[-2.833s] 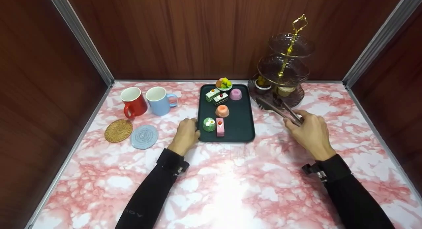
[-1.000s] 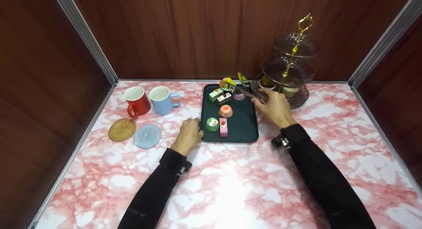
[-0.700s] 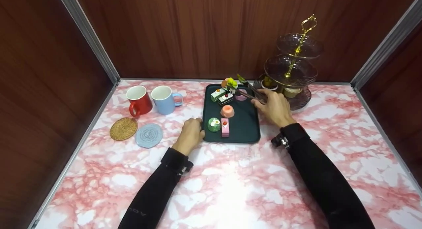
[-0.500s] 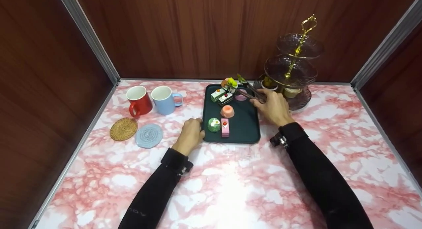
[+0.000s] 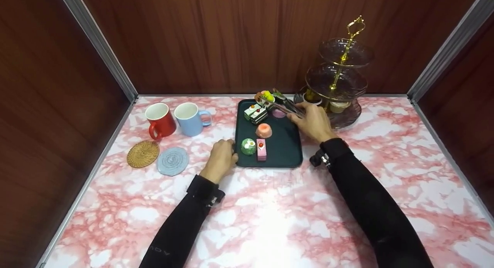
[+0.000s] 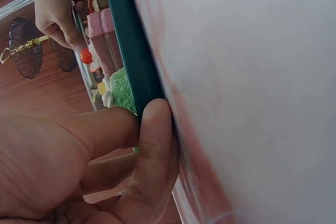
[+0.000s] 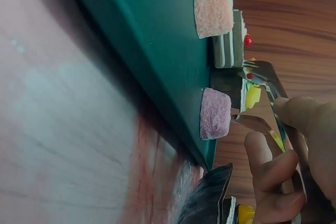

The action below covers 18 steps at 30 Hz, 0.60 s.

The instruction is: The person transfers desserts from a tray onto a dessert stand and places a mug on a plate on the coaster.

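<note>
My left hand (image 5: 220, 160) pinches the left rim of a dark green tray (image 5: 285, 148); the left wrist view shows thumb and finger on its edge (image 6: 134, 45). My right hand (image 5: 314, 123) holds metal tongs (image 5: 282, 107), their tips at either side of a fruit tart (image 5: 266, 95) at the tray's back. A fork-shaped tip shows beside the tart's yellow fruit (image 7: 253, 96) in the right wrist view. Near it sit a green cake slice (image 5: 250, 111), a dark layered slice (image 5: 258, 116) and a purple jelly cake (image 5: 278, 113), partly covered by the tongs.
A peach jelly cake (image 5: 264, 131), green dome cake (image 5: 247, 146) and pink slice (image 5: 261, 154) share the tray. Back right, a tiered stand (image 5: 335, 82) bears a cupcake (image 5: 339, 107) and fruit cup (image 5: 312, 98). Red mug (image 5: 164, 123), blue mug (image 5: 189, 121) and two coasters (image 5: 173, 161) stand left.
My right hand has brought the tongs left from the stand to the tart. Their arms have drawn closer together, and the dark slice has shifted slightly left. My left hand stays at the rim.
</note>
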Each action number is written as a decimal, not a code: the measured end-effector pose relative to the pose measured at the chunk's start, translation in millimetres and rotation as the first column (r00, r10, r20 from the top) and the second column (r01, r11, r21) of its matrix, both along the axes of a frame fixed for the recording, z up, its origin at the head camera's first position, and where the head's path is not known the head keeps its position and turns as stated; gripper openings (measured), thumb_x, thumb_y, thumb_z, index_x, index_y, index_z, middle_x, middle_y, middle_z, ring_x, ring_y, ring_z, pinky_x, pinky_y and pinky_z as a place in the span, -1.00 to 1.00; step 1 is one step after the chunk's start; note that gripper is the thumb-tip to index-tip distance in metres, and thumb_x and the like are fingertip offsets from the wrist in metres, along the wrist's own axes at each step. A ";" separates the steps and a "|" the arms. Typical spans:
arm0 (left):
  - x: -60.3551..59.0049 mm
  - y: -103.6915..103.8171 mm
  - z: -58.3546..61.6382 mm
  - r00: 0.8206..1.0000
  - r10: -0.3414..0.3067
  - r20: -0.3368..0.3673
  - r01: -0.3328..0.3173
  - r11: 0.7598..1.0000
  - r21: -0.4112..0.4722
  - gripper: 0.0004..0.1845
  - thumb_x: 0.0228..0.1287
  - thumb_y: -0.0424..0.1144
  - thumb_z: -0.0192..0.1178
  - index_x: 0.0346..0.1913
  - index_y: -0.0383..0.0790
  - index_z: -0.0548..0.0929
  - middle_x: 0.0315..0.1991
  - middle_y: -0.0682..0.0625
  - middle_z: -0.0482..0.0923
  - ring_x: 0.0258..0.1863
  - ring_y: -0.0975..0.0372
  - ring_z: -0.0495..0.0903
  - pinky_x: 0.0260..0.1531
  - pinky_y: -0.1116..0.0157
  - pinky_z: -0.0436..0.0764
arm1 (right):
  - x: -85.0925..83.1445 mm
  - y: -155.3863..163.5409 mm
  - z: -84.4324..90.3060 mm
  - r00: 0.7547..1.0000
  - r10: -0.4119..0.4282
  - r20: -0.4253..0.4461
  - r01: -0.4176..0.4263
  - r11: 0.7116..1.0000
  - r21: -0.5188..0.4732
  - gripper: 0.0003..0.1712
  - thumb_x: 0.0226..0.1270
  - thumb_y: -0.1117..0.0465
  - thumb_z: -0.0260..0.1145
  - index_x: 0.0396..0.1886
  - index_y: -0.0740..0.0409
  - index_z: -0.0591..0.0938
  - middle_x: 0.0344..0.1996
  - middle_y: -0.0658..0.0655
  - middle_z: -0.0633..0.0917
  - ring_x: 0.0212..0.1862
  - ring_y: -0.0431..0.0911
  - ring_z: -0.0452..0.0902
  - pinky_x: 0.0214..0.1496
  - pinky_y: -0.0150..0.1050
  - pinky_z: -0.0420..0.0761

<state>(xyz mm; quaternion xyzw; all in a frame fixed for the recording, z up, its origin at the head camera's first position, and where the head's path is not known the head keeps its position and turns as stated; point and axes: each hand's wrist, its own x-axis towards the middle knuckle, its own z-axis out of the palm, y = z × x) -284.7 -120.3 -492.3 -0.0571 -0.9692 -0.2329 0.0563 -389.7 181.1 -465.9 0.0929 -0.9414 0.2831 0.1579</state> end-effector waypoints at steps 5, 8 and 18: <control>0.0 -0.3 -0.8 1.000 0.005 0.013 -0.005 1.000 0.021 -0.58 0.03 -0.32 0.22 0.04 -0.27 0.57 -0.27 -0.15 0.54 -0.15 0.01 0.54 -0.09 0.19 0.55 | -3.6 -0.8 2.1 1.000 0.010 0.008 -0.010 1.000 -0.002 -0.42 0.02 -0.25 0.32 -0.01 -0.05 0.62 -0.40 -0.04 0.66 -0.47 -0.08 0.47 -0.46 -0.21 0.36; -0.2 -0.7 -1.0 1.000 0.007 0.016 -0.007 1.000 0.019 -0.57 0.03 -0.31 0.22 0.05 -0.26 0.56 -0.25 -0.15 0.54 -0.14 0.01 0.54 -0.08 0.19 0.55 | -3.1 0.7 4.2 1.000 0.007 0.024 -0.007 1.000 0.015 -0.44 0.02 -0.25 0.31 -0.01 -0.09 0.63 -0.42 -0.06 0.63 -0.47 -0.08 0.46 -0.48 -0.21 0.35; 0.0 -0.9 -1.8 1.000 0.011 -0.001 -0.011 1.000 0.017 -0.58 0.04 -0.31 0.24 0.03 -0.26 0.57 -0.23 -0.18 0.55 -0.15 -0.02 0.54 -0.08 0.14 0.54 | 1.3 6.9 12.3 1.000 -0.009 0.029 0.007 0.998 0.060 -0.41 0.00 -0.31 0.29 0.01 -0.16 0.61 -0.38 -0.03 0.65 -0.43 -0.05 0.50 -0.43 -0.15 0.40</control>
